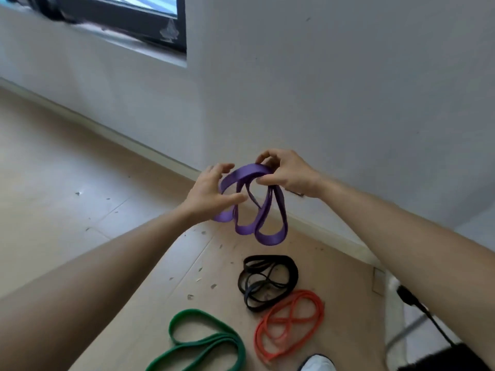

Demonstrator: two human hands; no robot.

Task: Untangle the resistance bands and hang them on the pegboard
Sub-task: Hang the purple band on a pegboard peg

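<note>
- Purple band mid-air, centre, looped up.
- R hand pinches its top; L hand fingers curl loosely round left loop.
- Prob. light, floppy, stretchy; grab one flat strand, not the bunch.

Left hand is covering one loop of the purple band. Its palm side isn't showing, so grip there is unclear. Right hand is hiding the band's top fold under its fingertips. Bottom edge is clipping the green band and a white shoe. Top edge is cutting off the window. Black band strands are overlapping too densely to trace. Floor specks are showing too small to identify.
</note>
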